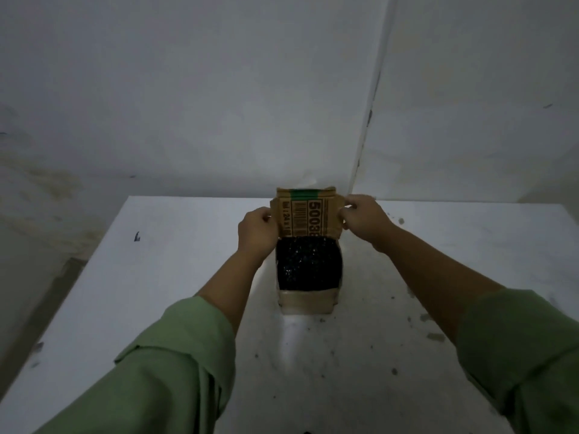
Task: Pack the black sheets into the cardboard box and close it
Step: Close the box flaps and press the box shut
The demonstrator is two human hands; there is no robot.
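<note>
A small cardboard box (306,303) stands on the white table (163,277) in front of me, its top open. Black glittery sheets (307,266) fill the inside up to the rim. The far lid flap (308,216), printed with a barcode, large digits and a green stripe, stands upright. My left hand (256,230) pinches the flap's left edge. My right hand (363,219) pinches its right edge. The flap's lower left corner is hidden behind my left hand.
Small dark specks and scraps (434,336) lie scattered over the right half of the table. Pale walls meet in a corner (363,145) just behind the table's far edge. Green sleeves cover both forearms.
</note>
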